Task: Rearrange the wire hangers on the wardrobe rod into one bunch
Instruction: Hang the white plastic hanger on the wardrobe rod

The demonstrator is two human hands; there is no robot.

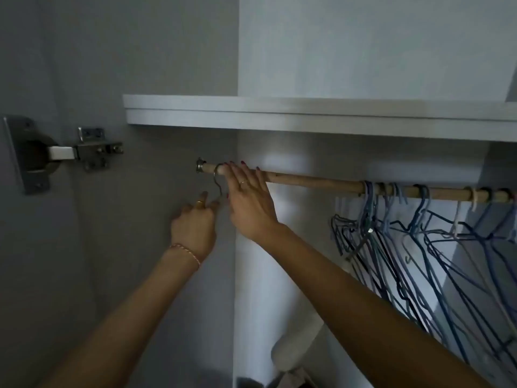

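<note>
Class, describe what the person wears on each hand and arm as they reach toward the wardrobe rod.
Both forearms are bare, with no sleeves. The left hand wears a gold ring and a thin red-and-white cord bracelet at the wrist. The right hand has a slim gold band and dark red nail polish.

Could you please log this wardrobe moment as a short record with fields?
rod: wooden rod under the shelf
lone hanger: hook near the rod's left end
left hand: below the hook, fingertips at its neck; grip unclear
right hand: fingers spread on the rod beside the hook
other hangers: blue wire hangers spread along the right part of the rod
task state: not yet one bunch
</note>
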